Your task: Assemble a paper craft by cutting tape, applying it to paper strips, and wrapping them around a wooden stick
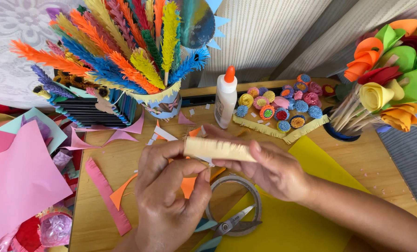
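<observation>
Our fingers (203,179) pinch a pale yellow fringed paper strip (219,149) near the middle of the frame. The left hand (168,196) nips its lower left end between thumb and forefinger. The right hand (273,170) closes around the right end, thumb on top. The strip lies level between both hands, above the bench (385,163) and apart from it.

We judge that we are at the rolling step, with the fringe cut and the strip partly coiled into a short tube. The next move seems to call for a firm pinch at one end and even turning, so the coil does not loosen.

Just below our hands lie a tape roll (250,189) and scissors (229,227), on a yellow paper sheet (306,224). Higher up stands a glue bottle (225,100) with an orange cap, beside a cluster of small rolled paper flowers (283,105). A pot of paper feathers (120,51) fills the upper left, paper roses on sticks (388,70) the upper right, and pink paper (17,177) the left edge.
</observation>
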